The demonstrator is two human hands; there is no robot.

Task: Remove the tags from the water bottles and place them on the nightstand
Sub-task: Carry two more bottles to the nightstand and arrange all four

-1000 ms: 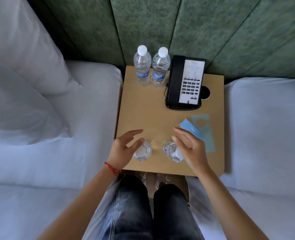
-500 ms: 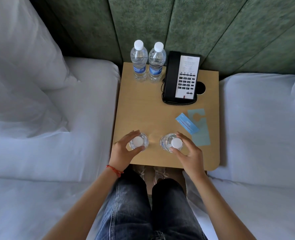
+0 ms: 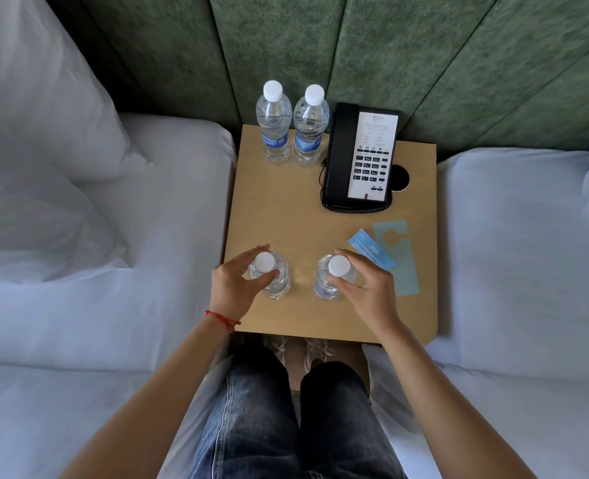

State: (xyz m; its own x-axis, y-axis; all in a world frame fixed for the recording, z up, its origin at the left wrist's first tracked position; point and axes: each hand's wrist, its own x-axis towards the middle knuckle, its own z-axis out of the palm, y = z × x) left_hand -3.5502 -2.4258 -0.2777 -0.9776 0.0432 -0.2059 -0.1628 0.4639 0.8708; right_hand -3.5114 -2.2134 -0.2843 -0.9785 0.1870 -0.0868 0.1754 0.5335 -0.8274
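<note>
Two clear water bottles with white caps stand upright near the front of the wooden nightstand [image 3: 286,216]. My left hand [image 3: 232,288] grips the left bottle [image 3: 276,281] round its shoulder, just below the cap. The right bottle [image 3: 324,288] is held the same way by my right hand [image 3: 369,288]. Two flat tags lie on the nightstand to the right of that hand: a blue tag [image 3: 372,252] overlapping a pale teal tag [image 3: 402,261] with a hook-shaped cutout. Two more capped bottles, left one [image 3: 274,129] and right one [image 3: 311,131], stand together at the back.
A black phone [image 3: 362,157] with a coiled cord sits at the back right, beside a round cable hole [image 3: 399,178]. White beds [image 3: 141,236] flank the nightstand on both sides; a green padded wall [image 3: 320,46] is behind it. My knees in jeans [image 3: 286,409] are below.
Both hands have closed round the necks of the two front bottles, which were only loosely approached a second ago. The bottles now stand a little farther from the front edge.
</note>
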